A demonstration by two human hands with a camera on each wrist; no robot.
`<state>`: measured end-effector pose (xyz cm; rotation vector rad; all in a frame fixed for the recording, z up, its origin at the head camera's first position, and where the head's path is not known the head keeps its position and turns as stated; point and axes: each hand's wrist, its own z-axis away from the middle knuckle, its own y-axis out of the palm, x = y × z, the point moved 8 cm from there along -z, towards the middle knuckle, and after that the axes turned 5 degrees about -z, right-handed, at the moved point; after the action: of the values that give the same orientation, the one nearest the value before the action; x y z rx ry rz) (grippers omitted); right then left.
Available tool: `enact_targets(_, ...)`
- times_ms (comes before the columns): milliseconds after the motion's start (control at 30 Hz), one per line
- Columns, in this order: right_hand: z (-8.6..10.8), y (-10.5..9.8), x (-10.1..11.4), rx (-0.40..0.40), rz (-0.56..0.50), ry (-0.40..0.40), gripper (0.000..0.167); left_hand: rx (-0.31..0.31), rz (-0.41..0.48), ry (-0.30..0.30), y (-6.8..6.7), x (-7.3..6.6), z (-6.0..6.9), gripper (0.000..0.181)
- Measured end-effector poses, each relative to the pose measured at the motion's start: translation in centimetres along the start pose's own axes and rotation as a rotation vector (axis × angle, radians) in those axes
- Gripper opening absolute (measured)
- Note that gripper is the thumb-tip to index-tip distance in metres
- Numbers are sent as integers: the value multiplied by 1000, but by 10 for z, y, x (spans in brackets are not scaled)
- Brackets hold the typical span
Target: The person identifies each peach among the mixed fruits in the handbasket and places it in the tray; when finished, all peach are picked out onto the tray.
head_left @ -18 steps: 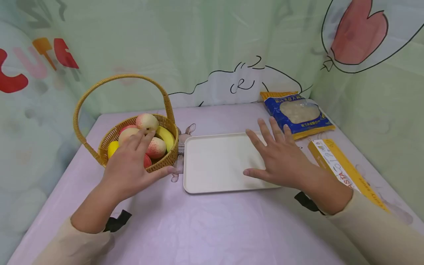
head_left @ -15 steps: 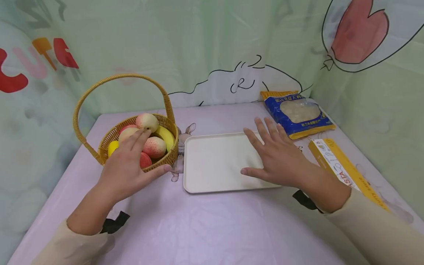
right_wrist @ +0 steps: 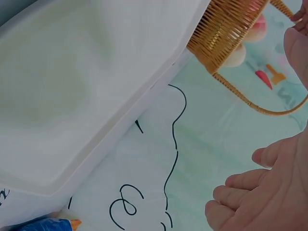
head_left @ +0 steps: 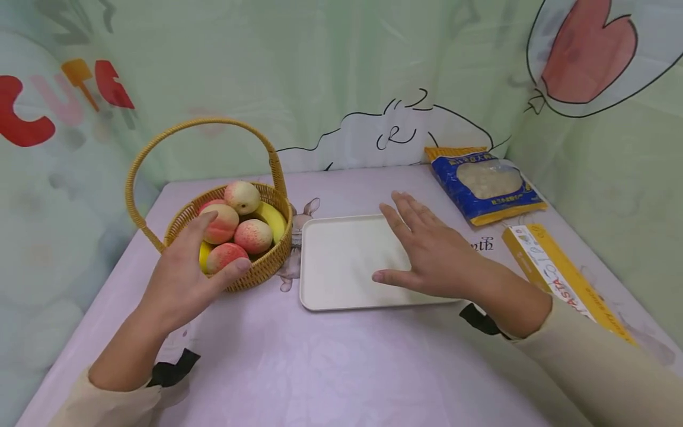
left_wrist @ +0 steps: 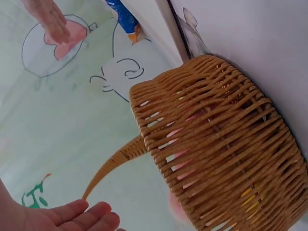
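Observation:
A wicker basket [head_left: 267, 270] with a tall looped handle stands at the left. It holds several peaches [head_left: 253, 236], a banana [head_left: 273, 220] and a yellow fruit [head_left: 204, 256] partly hidden by a hand. My left hand [head_left: 184, 279] hovers at the basket's near left side, fingers spread, holding nothing; the left wrist view shows its fingertips apart from the woven wall. Above the right part of a cream rectangular tray [head_left: 341, 267] hangs my right hand [head_left: 434, 258], fingers extended and thumb apart. In the right wrist view its palm holds nothing.
A blue and yellow bag [head_left: 488, 187] with a clear window lies at the back right. In front of it is a long yellow and white pasta box [head_left: 565, 279]. Printed curtains enclose the back and sides of the pink-covered table [head_left: 341, 362].
My left hand has drawn back leftward and down, uncovering more of the peaches. My right hand has shifted a little left over the tray. The view has turned slightly left.

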<state>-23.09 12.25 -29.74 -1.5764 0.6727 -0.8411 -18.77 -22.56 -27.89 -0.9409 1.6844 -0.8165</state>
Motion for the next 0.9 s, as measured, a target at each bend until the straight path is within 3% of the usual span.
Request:
enact_targets(133,-5,1,6,5,-45,-12,117,-95,71,-31,-12,9,6,86)
enact_targets(300,-11,3,14,21,-196,-23,113,-227,154,-84,-24,22,13,66)
enact_targets(433,-19,3,21,37,-297,-26,109,-345,230,-90,-34,32,22,51)
enact_targets(600,-30,-1,27,10,-395,-58,100,-486,344,-56,-47,42,30,44)
enact_targets(767,-40,-4,32,-1,-478,-91,92,-568,401,-68,-55,53,33,42)
enact_targets(900,-48,-5,37,3,-526,-100,87,-598,415,-131,-62,63,32,41)
